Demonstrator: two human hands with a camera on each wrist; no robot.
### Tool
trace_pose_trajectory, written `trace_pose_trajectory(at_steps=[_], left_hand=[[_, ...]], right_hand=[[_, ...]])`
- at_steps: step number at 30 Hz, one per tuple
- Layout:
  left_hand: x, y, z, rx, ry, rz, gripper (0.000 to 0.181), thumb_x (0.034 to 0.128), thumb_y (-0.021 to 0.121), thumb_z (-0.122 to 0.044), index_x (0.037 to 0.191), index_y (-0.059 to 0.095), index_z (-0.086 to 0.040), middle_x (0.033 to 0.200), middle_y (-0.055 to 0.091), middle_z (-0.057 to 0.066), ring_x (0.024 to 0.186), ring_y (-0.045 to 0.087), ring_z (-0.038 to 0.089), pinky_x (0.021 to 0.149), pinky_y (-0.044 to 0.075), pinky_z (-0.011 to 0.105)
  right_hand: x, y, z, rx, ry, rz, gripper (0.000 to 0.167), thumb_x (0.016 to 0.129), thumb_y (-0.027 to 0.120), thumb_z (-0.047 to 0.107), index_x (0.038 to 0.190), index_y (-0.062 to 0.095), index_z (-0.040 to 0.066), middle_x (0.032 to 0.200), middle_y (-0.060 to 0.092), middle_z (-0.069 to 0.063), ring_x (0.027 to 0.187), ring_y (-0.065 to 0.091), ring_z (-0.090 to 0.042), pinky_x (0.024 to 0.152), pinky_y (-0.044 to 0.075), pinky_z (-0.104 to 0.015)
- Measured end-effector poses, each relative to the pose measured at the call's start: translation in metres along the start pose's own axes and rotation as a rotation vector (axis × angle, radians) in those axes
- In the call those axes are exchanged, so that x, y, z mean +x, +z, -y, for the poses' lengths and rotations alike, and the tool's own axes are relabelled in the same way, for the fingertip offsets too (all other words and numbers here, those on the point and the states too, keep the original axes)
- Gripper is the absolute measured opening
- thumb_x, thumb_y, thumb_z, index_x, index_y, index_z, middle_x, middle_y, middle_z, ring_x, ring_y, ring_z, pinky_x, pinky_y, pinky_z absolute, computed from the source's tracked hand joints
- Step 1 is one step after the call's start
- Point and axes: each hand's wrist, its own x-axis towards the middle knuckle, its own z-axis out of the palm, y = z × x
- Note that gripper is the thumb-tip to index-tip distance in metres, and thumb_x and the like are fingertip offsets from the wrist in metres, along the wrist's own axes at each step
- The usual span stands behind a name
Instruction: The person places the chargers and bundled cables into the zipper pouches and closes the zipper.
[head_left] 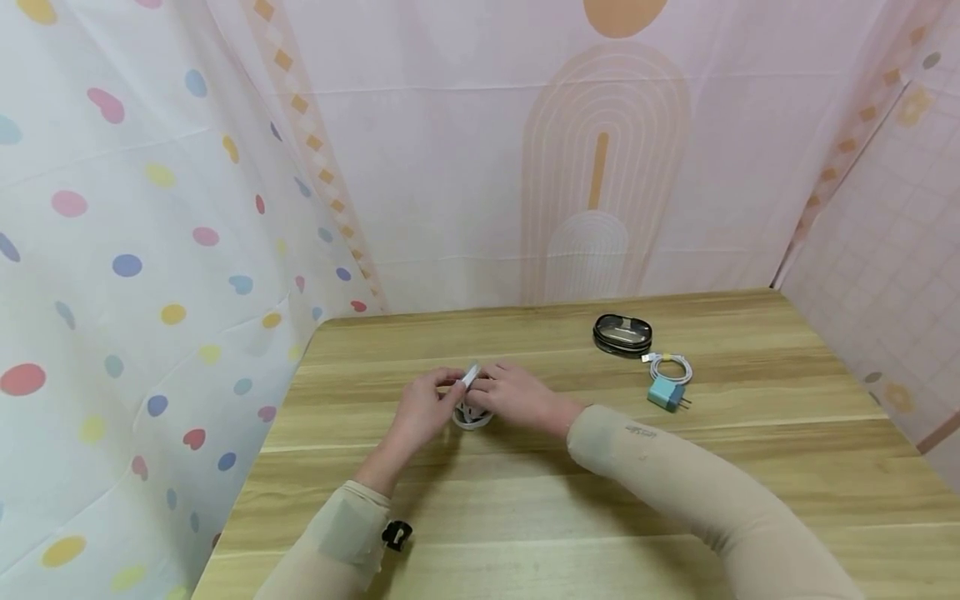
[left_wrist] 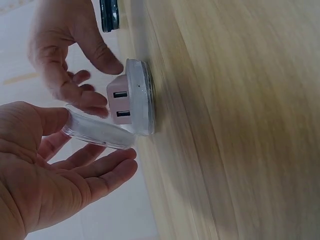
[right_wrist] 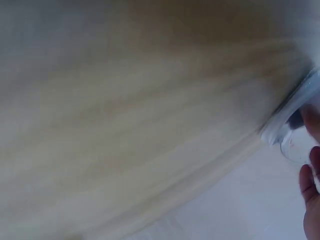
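Note:
My left hand (head_left: 422, 408) pinches a clear round lid (left_wrist: 97, 131) by its edge, thumb on one side and fingers on the other. The lid is tilted beside a shallow, clear round case (left_wrist: 142, 97) on the table. Inside the case sits a pale pink charger (left_wrist: 119, 102) with two USB slots facing out. My right hand (left_wrist: 70, 55) is at the charger, thumb close to the case rim and the other fingers bent. No firm grip shows. In the right wrist view, only part of the case (right_wrist: 272, 131) and some fingers appear at the edge.
To the right on the wooden table (head_left: 525, 500) lie a coiled black cable (head_left: 622, 335), a coiled white cable (head_left: 678, 360) with a yellow tie, and a teal plug charger (head_left: 664, 393) with prongs out. Patterned cloth hangs behind and at both sides.

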Motion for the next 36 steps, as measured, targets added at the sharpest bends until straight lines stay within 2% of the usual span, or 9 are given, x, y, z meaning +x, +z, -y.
trace_pose_trajectory(at_steps=[4,7,10,13,16,22,25,31,36], left_hand=[[0.0,0.001,0.0,-0.004,0.009,0.0,0.029,0.1066,0.066,-0.017,0.133,0.074,-0.007,0.132,0.074,0.021,0.108,0.078,0.036,0.078,0.066,0.037],[-0.001,0.001,0.0,-0.01,0.0,0.005,0.029,0.1066,0.066,-0.016,0.133,0.073,-0.007,0.134,0.073,0.021,0.109,0.078,0.036,0.076,0.065,0.035],[-0.001,0.001,-0.001,-0.007,-0.012,0.01,0.03,0.1063,0.065,-0.016,0.134,0.073,-0.007,0.135,0.072,0.02,0.108,0.078,0.034,0.069,0.062,0.03],[0.0,0.0,-0.001,-0.002,-0.015,0.012,0.03,0.1059,0.066,-0.016,0.133,0.074,-0.007,0.136,0.072,0.019,0.1,0.078,0.029,0.061,0.056,0.027],[0.0,0.001,-0.001,0.006,-0.001,0.008,0.029,0.1046,0.067,-0.015,0.131,0.075,-0.007,0.135,0.074,0.019,0.093,0.077,0.025,0.058,0.053,0.025],[0.001,0.004,-0.003,0.035,0.012,0.0,0.027,0.1029,0.069,-0.015,0.127,0.077,-0.007,0.129,0.076,0.018,0.075,0.071,0.015,0.053,0.048,0.022],[0.001,0.004,-0.005,0.05,0.007,0.005,0.027,0.1032,0.07,-0.019,0.127,0.077,-0.009,0.118,0.079,0.017,0.062,0.06,0.009,0.049,0.043,0.022],[0.0,0.005,-0.007,0.089,0.031,-0.006,0.027,0.1023,0.071,-0.021,0.126,0.078,-0.009,0.098,0.079,0.015,0.053,0.049,0.007,0.046,0.037,0.021],[-0.001,0.005,-0.007,0.107,0.035,0.004,0.028,0.1032,0.07,-0.022,0.126,0.078,-0.007,0.073,0.069,0.007,0.05,0.047,0.008,0.044,0.036,0.022]], right_hand=[[-0.01,0.0,0.006,0.115,0.109,-0.046,0.026,0.101,0.068,0.009,0.125,0.075,0.014,0.128,0.076,-0.002,0.118,0.069,-0.022,0.103,0.057,-0.038],[-0.019,-0.001,0.012,0.134,0.141,-0.035,0.032,0.101,0.068,0.015,0.132,0.073,0.017,0.133,0.074,-0.004,0.12,0.067,-0.026,0.102,0.057,-0.043],[-0.025,0.0,0.019,0.121,0.134,0.013,0.036,0.104,0.068,0.026,0.14,0.07,0.026,0.139,0.071,-0.003,0.123,0.064,-0.028,0.1,0.056,-0.046],[-0.027,0.001,0.026,0.09,0.146,0.062,0.039,0.107,0.063,0.034,0.146,0.065,0.032,0.147,0.067,-0.002,0.126,0.061,-0.028,0.101,0.056,-0.046],[-0.025,0.001,0.031,0.061,0.17,0.106,0.042,0.11,0.058,0.038,0.151,0.061,0.03,0.154,0.063,-0.001,0.129,0.061,-0.027,0.103,0.055,-0.044],[-0.021,-0.002,0.034,0.096,0.192,0.18,0.047,0.111,0.056,0.039,0.155,0.057,0.022,0.159,0.059,0.001,0.129,0.06,-0.026,0.106,0.052,-0.044],[-0.019,-0.003,0.033,0.122,0.181,0.207,0.05,0.111,0.056,0.038,0.157,0.055,0.02,0.161,0.057,-0.001,0.137,0.058,-0.027,0.111,0.052,-0.044],[-0.021,-0.004,0.033,0.205,0.171,0.225,0.052,0.111,0.056,0.034,0.158,0.053,0.012,0.164,0.052,-0.01,0.147,0.056,-0.03,0.113,0.054,-0.048],[-0.025,-0.006,0.036,0.145,0.152,0.251,0.051,0.112,0.055,0.034,0.157,0.054,0.009,0.163,0.053,-0.01,0.149,0.054,-0.026,0.119,0.05,-0.047]])
